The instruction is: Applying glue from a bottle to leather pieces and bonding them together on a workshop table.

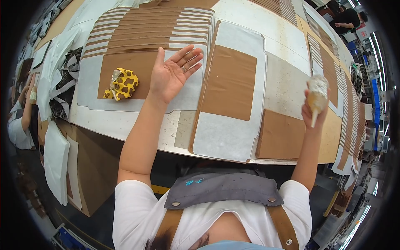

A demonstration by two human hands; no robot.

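Note:
My left hand point(175, 72) is raised palm up with its fingers apart, holding nothing, over a fanned stack of brown and white sheets point(143, 31). A crumpled yellow wrapper with brown spots point(125, 83) lies on that stack, left of the hand. At the right, my right hand point(323, 109) grips a squeeze bottle point(317, 93) with a pale nozzle pointing down; its upper part looks wrapped in something whitish. Between the hands lies a neat stack of white sheets with brown middles point(232, 82). Beside it, below my right hand, sits a smaller stack of brown sheets point(279, 137).
White and black plastic wrapping point(64, 78) lies along the table's left side. More fanned sheets point(326, 68) lie to the right. A large cardboard box point(93, 168) stands below the left edge. Another person point(22, 118) is at the far left; one more point(348, 20) is at the upper right.

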